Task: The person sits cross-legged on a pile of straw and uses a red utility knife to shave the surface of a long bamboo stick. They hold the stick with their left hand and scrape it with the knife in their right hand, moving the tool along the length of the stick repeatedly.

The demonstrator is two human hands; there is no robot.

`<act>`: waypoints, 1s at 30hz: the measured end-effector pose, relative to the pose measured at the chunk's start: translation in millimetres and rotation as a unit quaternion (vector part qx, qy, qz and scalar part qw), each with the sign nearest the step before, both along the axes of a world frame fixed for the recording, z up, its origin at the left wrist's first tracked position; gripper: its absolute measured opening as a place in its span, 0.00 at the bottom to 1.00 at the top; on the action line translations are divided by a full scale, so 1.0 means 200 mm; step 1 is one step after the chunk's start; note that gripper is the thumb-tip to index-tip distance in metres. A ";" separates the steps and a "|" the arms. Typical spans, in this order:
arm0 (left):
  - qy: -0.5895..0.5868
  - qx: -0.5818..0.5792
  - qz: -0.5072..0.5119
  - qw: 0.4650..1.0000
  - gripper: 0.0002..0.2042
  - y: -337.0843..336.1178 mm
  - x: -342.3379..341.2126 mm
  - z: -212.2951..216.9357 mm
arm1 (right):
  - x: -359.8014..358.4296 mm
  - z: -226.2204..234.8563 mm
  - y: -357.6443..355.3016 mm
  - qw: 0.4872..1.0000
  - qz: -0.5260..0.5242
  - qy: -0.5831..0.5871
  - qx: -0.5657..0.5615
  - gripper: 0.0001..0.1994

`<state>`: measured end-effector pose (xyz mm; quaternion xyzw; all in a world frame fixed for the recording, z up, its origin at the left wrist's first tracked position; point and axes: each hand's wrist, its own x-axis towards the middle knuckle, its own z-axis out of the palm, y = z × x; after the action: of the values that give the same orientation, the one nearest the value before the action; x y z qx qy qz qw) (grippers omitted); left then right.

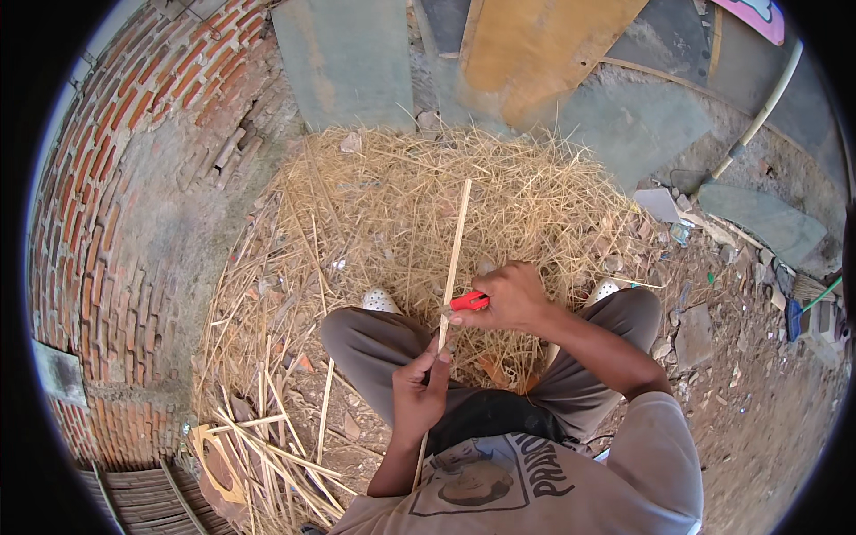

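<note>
The person sits on the ground with knees spread, grey trousers and a pale printed shirt in view from above. The left hand has its fingers clenched around a long, thin, pale bamboo strip, gripping it at about mid-length. The strip runs steeply upward from beside the person's chest, through the left hand, and on over the heap of dry yellow straw and shavings ahead; its far end hangs clear above the heap.

The right hand is closed on a small red-handled knife. The red handle projects to the left of the fist and meets the strip just above the left hand. The blade appears to rest against the strip, though it is too small to confirm the contact.

Two pale perforated shoes show beyond the knees, one on the left and one on the right, both resting at the edge of the heap. A loose pile of cut bamboo slats lies on the ground at the person's left. A curved red brick wall stands further left. Grey and tan flat boards lean behind the heap. A long-handled tool with a pale shaft lies on the rubble at right.
</note>
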<state>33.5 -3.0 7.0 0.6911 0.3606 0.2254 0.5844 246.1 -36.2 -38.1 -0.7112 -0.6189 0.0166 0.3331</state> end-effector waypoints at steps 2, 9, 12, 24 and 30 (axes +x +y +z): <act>0.013 0.025 0.000 1.000 0.13 0.00 0.00 -0.02 | 0.03 -0.02 0.02 0.997 -0.003 -0.038 0.062 0.34; 0.035 0.052 -0.013 0.998 0.13 -0.01 0.02 0.01 | 0.12 -0.08 0.08 0.991 -0.042 -0.058 0.109 0.35; 0.022 0.004 -0.005 1.000 0.14 -0.03 0.00 -0.01 | 0.19 -0.09 0.10 0.990 -0.066 -0.080 0.098 0.35; 0.002 -0.080 -0.028 0.996 0.14 -0.10 -0.10 -0.05 | 0.41 -0.11 0.12 0.973 -0.225 -0.049 -0.002 0.35; -0.035 -0.121 -0.104 0.986 0.14 -0.20 -0.20 -0.01 | 0.67 -0.07 0.10 0.914 -0.383 0.118 -0.068 0.38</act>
<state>-5.6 -42.7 5.2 0.6406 0.2905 0.1418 0.6965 380.3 -16.9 -51.6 -0.9076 -0.2527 0.0138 0.3350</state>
